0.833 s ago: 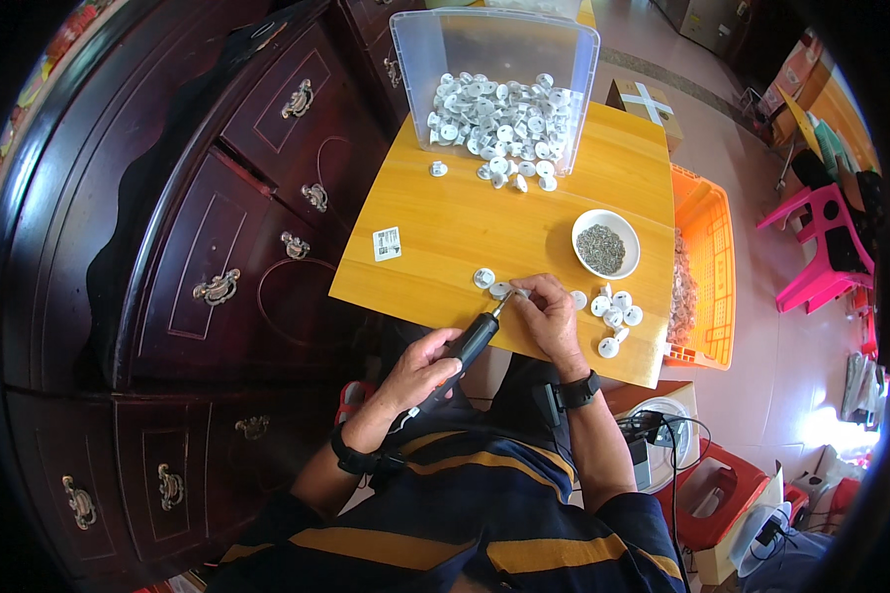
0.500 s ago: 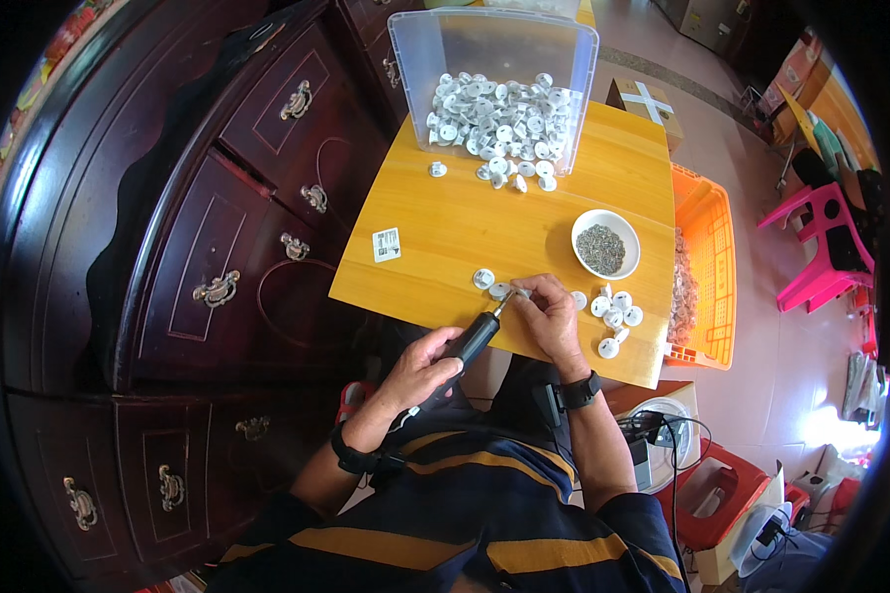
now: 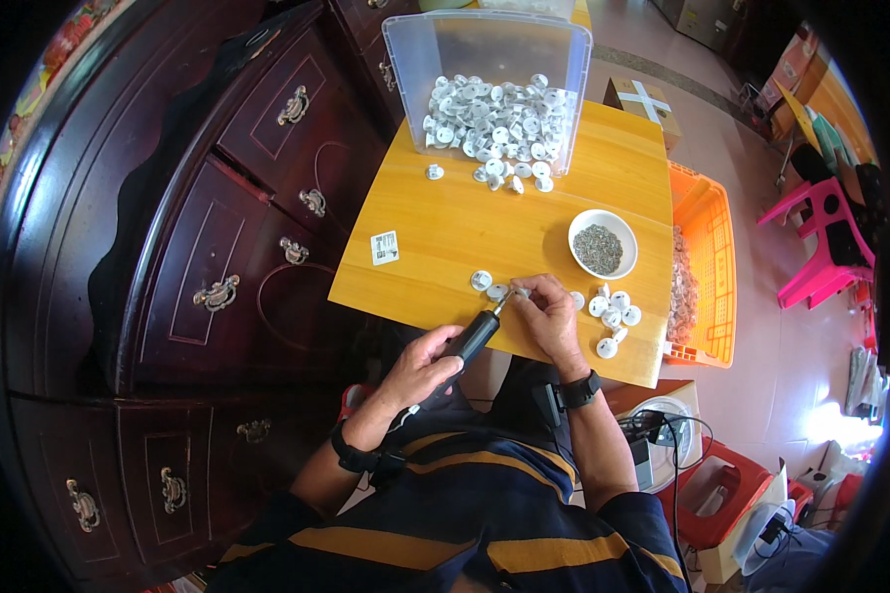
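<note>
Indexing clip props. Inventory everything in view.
Wooden table: one, yellow, centre
Plastic bin: one, clear, table's far end
Small round parts: many, white, bin and table
Bowl: one, white, table's right
Metal pieces: many, grey, bowl
Label: one, white, table's left
Electric screwdriver: one, black, table's near edge
Crate: one, orange, right of table
Small pieces: many, pinkish, crate
Taped cardboard box: one, brown, beyond table
Stool: one, pink, far right
Drawer cabinet: at least one, dark red, left
Cables: several, black, lower right
Clutter: uncounted, mixed colours, right edge
Shirt: one, navy and mustard, bottom
Wristbands: two, black, lower centre
Left hand: one, bare, around screwdriver
Right hand: one, bare, by screwdriver's tip
</note>
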Demonstrator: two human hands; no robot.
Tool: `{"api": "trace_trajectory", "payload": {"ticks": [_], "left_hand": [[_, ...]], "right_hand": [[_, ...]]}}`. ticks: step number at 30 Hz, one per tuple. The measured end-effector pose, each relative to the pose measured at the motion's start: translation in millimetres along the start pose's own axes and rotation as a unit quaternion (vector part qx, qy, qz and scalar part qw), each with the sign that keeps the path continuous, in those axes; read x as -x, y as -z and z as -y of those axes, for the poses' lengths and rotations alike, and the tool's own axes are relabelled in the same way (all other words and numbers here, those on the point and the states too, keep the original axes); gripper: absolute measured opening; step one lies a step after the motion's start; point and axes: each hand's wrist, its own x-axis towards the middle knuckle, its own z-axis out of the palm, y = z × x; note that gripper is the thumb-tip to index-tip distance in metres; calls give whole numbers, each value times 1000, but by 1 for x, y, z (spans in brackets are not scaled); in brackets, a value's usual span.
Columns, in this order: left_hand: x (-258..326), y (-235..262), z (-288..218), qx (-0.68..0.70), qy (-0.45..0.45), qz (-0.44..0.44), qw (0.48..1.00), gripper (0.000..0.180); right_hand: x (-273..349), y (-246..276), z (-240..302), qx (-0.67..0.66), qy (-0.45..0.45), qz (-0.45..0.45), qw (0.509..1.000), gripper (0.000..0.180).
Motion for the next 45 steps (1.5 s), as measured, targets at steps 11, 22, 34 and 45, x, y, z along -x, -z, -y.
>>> {"api": "trace_trajectory", "payload": {"ticks": [11,22,34,45], "left_hand": [[-1,-2,-4,17,9,-7,1000,45],[-2,-3,-5,21,16,4,1000,43],[-4,-12,-9,91,23,44,995,45],[0,5,-8,96,-9,-10,995,47]], "right_hand": [[0,0,-4,-18,-5,-2,1000,20],[0,-1,-9,-49,-29,-5,998,18],[2,-5,-19,-125,-55,-34,990,16],[1,0,-8,-197,-65,-25,978,16]]}}
